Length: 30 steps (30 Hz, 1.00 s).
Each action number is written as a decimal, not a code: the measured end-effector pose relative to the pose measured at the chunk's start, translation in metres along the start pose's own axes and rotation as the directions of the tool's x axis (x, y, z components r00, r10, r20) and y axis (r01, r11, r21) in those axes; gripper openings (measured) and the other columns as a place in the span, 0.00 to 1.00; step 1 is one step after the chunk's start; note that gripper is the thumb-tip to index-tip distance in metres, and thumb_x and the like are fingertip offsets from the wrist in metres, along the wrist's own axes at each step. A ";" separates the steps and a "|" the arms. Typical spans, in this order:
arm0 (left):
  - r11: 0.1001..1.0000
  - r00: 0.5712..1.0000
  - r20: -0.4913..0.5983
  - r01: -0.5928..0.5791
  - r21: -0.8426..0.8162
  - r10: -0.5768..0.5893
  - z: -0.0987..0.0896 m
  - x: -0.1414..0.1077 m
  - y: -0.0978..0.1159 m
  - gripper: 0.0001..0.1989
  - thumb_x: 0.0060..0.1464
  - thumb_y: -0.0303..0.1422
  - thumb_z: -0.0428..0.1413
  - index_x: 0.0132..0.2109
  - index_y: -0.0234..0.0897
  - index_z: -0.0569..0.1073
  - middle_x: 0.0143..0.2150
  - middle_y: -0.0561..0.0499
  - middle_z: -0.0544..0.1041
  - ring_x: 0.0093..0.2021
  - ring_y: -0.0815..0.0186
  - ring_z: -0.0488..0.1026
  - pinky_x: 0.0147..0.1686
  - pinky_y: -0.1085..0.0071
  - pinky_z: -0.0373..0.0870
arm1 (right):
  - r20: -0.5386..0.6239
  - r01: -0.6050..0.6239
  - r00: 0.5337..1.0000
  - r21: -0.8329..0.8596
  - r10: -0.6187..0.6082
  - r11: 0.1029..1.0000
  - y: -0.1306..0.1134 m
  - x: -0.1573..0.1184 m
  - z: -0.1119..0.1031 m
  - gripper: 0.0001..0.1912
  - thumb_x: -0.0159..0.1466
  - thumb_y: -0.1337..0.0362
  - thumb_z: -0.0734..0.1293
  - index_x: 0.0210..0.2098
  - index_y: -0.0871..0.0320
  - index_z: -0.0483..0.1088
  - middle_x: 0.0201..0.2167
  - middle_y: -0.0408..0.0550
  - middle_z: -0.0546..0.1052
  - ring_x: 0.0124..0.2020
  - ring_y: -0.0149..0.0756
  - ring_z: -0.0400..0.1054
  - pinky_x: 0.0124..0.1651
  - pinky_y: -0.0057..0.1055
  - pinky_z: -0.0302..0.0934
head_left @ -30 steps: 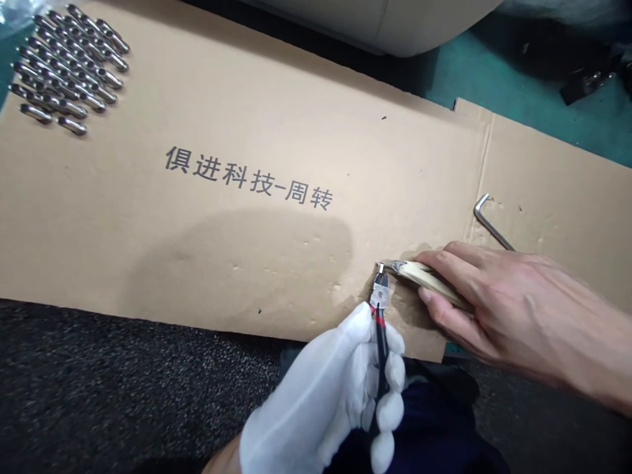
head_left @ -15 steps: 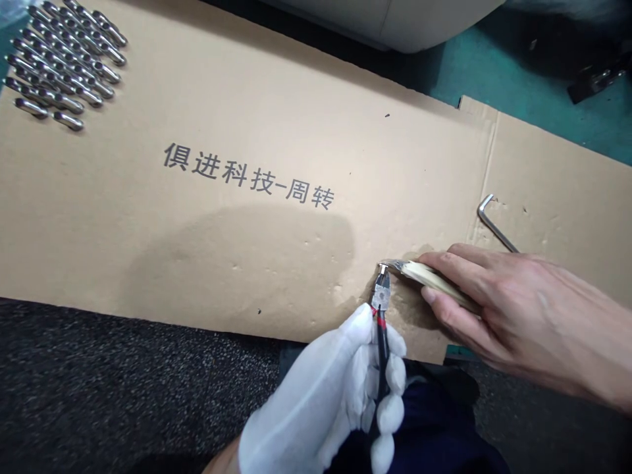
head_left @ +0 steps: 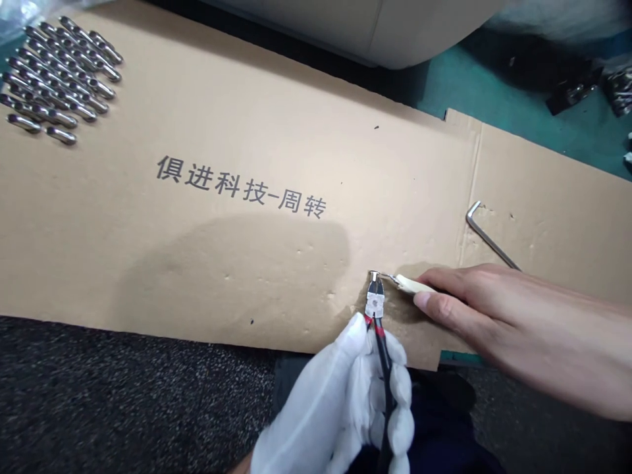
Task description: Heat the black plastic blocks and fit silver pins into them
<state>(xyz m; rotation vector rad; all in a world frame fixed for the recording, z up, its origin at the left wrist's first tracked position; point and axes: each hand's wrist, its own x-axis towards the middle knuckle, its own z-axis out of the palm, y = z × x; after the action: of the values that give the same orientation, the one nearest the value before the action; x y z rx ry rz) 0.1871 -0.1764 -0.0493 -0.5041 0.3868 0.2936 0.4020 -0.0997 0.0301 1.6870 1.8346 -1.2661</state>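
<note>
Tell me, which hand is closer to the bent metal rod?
Right: the right hand is just below the bent metal rod in the picture. The gloved left hand is farther off, below and to the left, gripping pliers.

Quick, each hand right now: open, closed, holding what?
Left hand: closed, holding pliers, small metal piece at their tips.
Right hand: closed, holding a pale-handled tool.

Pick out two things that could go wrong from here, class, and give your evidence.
The small metal part might slip, since only the tips of the pliers in the gloved left grip seem to hold it. The pale-handled tool in the bare right grip could skid off and mark the cardboard below.
</note>
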 end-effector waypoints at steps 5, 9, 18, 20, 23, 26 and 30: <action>1.000 1.000 -0.009 -0.014 0.006 0.014 0.005 -0.012 0.003 0.19 0.71 0.45 0.46 0.53 0.37 0.74 0.42 0.47 0.80 0.36 0.64 0.79 0.38 0.69 0.74 | 0.087 -0.053 0.995 0.025 0.050 0.998 -0.001 0.004 -0.010 0.26 0.74 0.44 0.55 0.47 0.50 0.79 0.38 0.50 0.83 0.40 0.48 0.77 0.44 0.39 0.69; 1.000 1.000 0.019 -0.012 0.028 0.011 0.002 -0.014 0.002 0.20 0.71 0.46 0.46 0.55 0.38 0.73 0.44 0.47 0.81 0.37 0.64 0.79 0.39 0.69 0.74 | 0.122 -0.061 0.991 0.030 0.057 0.998 0.000 0.007 -0.017 0.30 0.73 0.41 0.53 0.49 0.51 0.79 0.44 0.51 0.83 0.45 0.50 0.76 0.46 0.42 0.69; 0.999 0.999 -0.038 0.037 -0.039 -0.038 -0.004 -0.006 0.000 0.20 0.70 0.47 0.48 0.52 0.37 0.73 0.40 0.47 0.80 0.34 0.63 0.78 0.37 0.68 0.73 | 0.115 0.001 0.993 0.012 -0.003 1.000 -0.001 0.006 -0.018 0.26 0.74 0.43 0.55 0.47 0.48 0.79 0.46 0.47 0.82 0.45 0.47 0.76 0.41 0.40 0.72; 0.998 0.997 -0.058 0.046 -0.041 -0.048 -0.003 -0.003 -0.002 0.20 0.69 0.48 0.49 0.50 0.37 0.74 0.38 0.47 0.80 0.32 0.62 0.77 0.34 0.67 0.73 | 0.116 0.010 0.993 -0.006 -0.009 1.000 -0.003 0.007 -0.018 0.26 0.74 0.43 0.53 0.47 0.45 0.78 0.45 0.45 0.82 0.44 0.46 0.77 0.40 0.41 0.72; 1.000 0.992 -0.124 0.028 -0.013 -0.030 0.000 -0.001 -0.001 0.19 0.68 0.48 0.50 0.48 0.37 0.74 0.37 0.47 0.80 0.30 0.62 0.76 0.32 0.68 0.73 | 0.139 0.036 0.990 -0.002 -0.036 0.999 -0.008 0.008 -0.021 0.25 0.75 0.45 0.52 0.45 0.44 0.78 0.41 0.43 0.83 0.41 0.44 0.77 0.41 0.42 0.72; 0.999 0.991 -0.126 0.049 -0.007 -0.050 -0.001 0.003 0.003 0.18 0.68 0.47 0.50 0.46 0.37 0.75 0.36 0.47 0.80 0.29 0.61 0.76 0.29 0.67 0.74 | 0.151 0.057 0.987 -0.025 -0.053 0.998 -0.011 0.009 -0.023 0.26 0.75 0.46 0.51 0.42 0.46 0.78 0.39 0.45 0.82 0.38 0.44 0.77 0.40 0.43 0.72; 0.992 0.992 0.002 0.124 -0.036 -0.125 -0.015 0.012 0.002 0.19 0.70 0.46 0.46 0.45 0.36 0.74 0.34 0.47 0.78 0.28 0.59 0.78 0.26 0.62 0.78 | 0.160 0.050 0.987 -0.097 -0.034 0.994 -0.011 0.010 -0.025 0.30 0.73 0.43 0.49 0.41 0.49 0.78 0.40 0.50 0.83 0.38 0.48 0.78 0.38 0.45 0.72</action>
<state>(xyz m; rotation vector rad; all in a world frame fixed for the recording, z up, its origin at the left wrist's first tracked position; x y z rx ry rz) 0.1924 -0.1801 -0.0671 -0.5613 0.3494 0.1800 0.3972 -0.0726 0.0401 1.4592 1.8160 -1.2627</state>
